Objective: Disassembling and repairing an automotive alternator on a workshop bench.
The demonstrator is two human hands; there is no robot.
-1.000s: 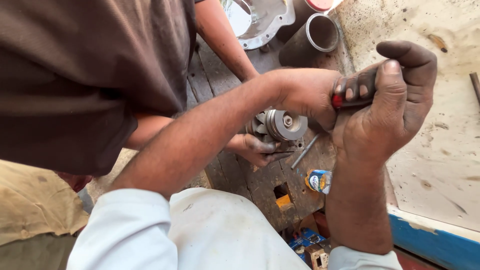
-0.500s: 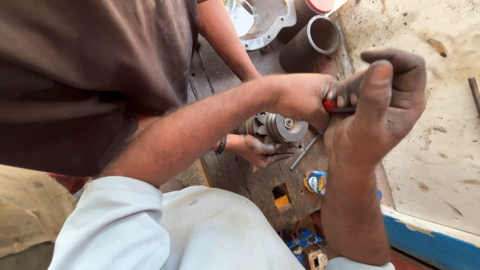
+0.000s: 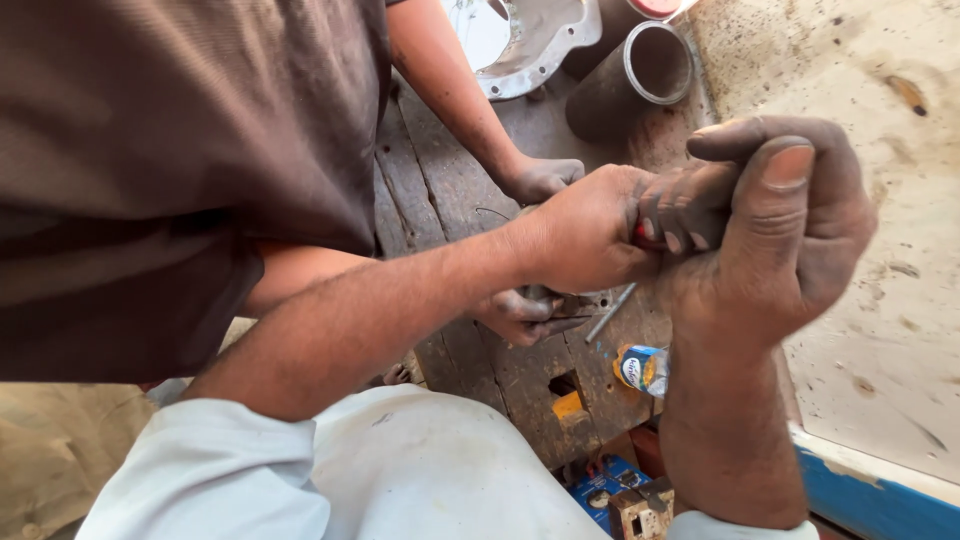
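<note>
Workshop: oil-stained wooden workbench [image 3: 450, 200], metal housing [image 3: 535, 45], steel pipe section [image 3: 640, 75].

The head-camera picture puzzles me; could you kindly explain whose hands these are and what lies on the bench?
The camera sits on a person's head and looks down, so the two pale-sleeved arms reaching up from the bottom are that person's own. The left hand and right hand both close their grip on a red-handled tool. A co-worker in a brown shirt has one hand above and another hand below, on a mostly hidden metal part. On the wooden bench lie a metal pipe, a metal housing and a small bottle.
</note>
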